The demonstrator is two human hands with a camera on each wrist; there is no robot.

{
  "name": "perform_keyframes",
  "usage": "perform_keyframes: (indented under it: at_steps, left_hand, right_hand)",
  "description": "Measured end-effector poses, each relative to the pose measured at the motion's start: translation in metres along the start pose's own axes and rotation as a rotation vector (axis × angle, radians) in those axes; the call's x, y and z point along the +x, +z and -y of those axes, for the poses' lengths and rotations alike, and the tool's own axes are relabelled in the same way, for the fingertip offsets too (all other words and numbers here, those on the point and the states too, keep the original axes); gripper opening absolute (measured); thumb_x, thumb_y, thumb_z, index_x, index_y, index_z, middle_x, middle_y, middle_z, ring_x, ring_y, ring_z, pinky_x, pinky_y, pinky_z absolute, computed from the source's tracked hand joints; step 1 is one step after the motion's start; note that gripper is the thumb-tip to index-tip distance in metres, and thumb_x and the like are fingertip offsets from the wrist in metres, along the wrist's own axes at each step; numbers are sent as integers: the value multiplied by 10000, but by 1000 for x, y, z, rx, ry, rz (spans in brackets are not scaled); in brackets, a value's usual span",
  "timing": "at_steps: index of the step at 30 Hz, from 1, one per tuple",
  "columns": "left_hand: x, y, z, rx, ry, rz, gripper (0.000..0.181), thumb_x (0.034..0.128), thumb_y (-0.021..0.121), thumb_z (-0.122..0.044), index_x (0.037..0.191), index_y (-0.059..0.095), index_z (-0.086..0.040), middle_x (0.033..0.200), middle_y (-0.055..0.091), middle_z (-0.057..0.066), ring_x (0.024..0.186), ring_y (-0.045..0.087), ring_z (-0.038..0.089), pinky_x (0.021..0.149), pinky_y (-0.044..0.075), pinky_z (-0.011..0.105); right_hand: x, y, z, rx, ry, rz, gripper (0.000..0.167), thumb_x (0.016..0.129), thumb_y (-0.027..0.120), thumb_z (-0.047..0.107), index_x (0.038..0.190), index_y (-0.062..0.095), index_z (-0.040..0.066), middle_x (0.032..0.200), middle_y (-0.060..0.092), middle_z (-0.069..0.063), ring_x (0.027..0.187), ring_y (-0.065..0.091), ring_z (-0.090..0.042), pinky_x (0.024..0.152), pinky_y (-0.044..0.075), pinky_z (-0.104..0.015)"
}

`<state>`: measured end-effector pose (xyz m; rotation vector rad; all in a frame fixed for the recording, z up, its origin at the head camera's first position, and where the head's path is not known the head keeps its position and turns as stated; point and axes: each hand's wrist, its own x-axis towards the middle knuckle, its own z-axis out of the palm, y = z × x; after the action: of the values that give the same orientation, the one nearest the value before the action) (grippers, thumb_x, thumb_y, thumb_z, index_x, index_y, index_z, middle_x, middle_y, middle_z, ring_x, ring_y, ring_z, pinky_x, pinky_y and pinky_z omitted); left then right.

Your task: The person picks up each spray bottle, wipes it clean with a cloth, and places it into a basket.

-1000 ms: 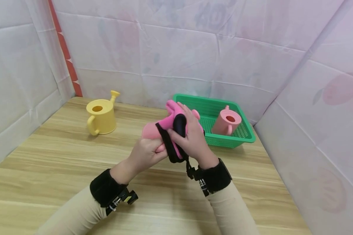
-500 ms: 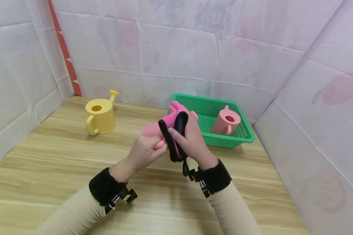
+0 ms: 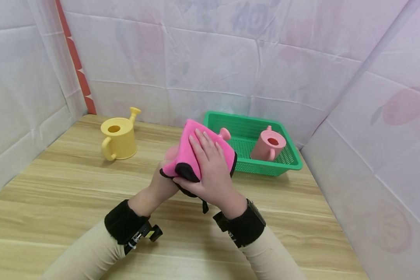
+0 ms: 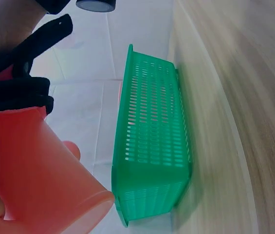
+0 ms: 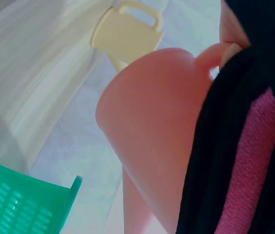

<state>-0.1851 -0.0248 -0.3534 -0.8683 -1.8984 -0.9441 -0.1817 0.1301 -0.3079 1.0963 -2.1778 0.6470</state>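
In the head view, a pink cloth with black edging (image 3: 187,149) covers much of a pink watering can held in the air; its round spout head (image 3: 225,134) shows at the cloth's right. My left hand (image 3: 163,184) grips the can by its handle, partly hidden by the cloth. My right hand (image 3: 213,175) lies over the cloth with fingers spread and nearly straight, pressing it against the can. The can's bare body (image 4: 40,170) fills the lower left of the left wrist view, and its body (image 5: 152,117) also shows beside the black edging in the right wrist view.
A green basket (image 3: 266,168) behind and to the right holds another pink watering can (image 3: 264,149). A yellow watering can (image 3: 124,142) stands at the back left of the wooden table (image 3: 73,194). Fabric walls rise behind and at both sides.
My right hand has shifted left and turned over the can's top, its fingers now spread on the cloth. The cloth has spread over the can, and my left hand keeps its grip.
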Motion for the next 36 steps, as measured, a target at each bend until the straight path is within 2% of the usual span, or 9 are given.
perform_keyframes:
  at_steps: [8,10,12,15,19,24,27,34,36]
  left_hand:
    - [6,-1,4,-31,84,-39,402,744,620,92,1108,461,148,964,556,254,780,582,297,652,500,395]
    - [5,-1,4,-45,88,-45,345,740,606,89,1059,484,138,911,565,226,718,576,250,623,496,355]
    - [2,-1,3,-72,80,-54,180,687,595,129,840,520,71,713,532,126,560,495,159,510,442,274]
    - [0,-3,1,-93,58,-54,275,625,574,169,602,408,-50,530,374,10,455,330,86,416,311,218]
    - [0,-4,-1,-106,40,-54,321,777,576,61,572,374,-81,509,349,-20,467,316,74,411,288,209]
    - [1,-3,-2,-90,70,-81,360,940,497,-215,620,373,-108,526,333,-38,472,300,57,401,273,184]
    - [3,-2,-4,-44,111,-93,367,947,466,-242,621,342,-127,533,291,-56,468,248,36,391,227,166]
    - [4,-3,-7,-46,136,-90,427,952,485,-291,581,333,-145,527,325,-64,450,264,15,387,241,149]
    - [3,-3,-7,-40,136,-84,425,952,482,-299,583,332,-151,524,331,-70,441,277,14,387,244,149]
  right_hand:
    - [-5,7,7,-41,-84,-94,783,756,689,468,1348,439,19,1409,410,-151,1344,301,-284,1069,215,-492]
    - [-7,8,8,-51,-108,-133,723,809,621,506,1321,470,18,1383,444,-151,1326,333,-291,1062,234,-485]
    - [-7,7,8,-56,-127,-168,695,851,549,546,1297,492,16,1357,473,-150,1311,360,-291,1057,250,-479]
    - [-5,5,6,-43,-145,-202,693,881,474,573,1275,508,3,1337,493,-155,1296,384,-294,1052,263,-480]
    - [-1,2,1,-11,-133,-219,679,877,471,535,1278,508,-12,1342,487,-157,1292,393,-284,1053,259,-487]
    - [2,-1,-10,90,-78,-215,656,865,513,459,1296,489,-36,1357,471,-162,1294,392,-266,1064,235,-482]
    - [5,-4,-18,186,-22,-213,633,844,554,382,1318,471,-29,1367,461,-159,1295,389,-263,1070,235,-455]
    - [8,-25,-22,660,247,-90,523,869,539,80,1364,402,-18,1426,393,-123,1311,354,-204,1059,277,-367]
    - [6,-30,-20,709,327,-71,442,875,522,31,1305,457,-41,1391,437,-134,1273,405,-192,1029,325,-350]
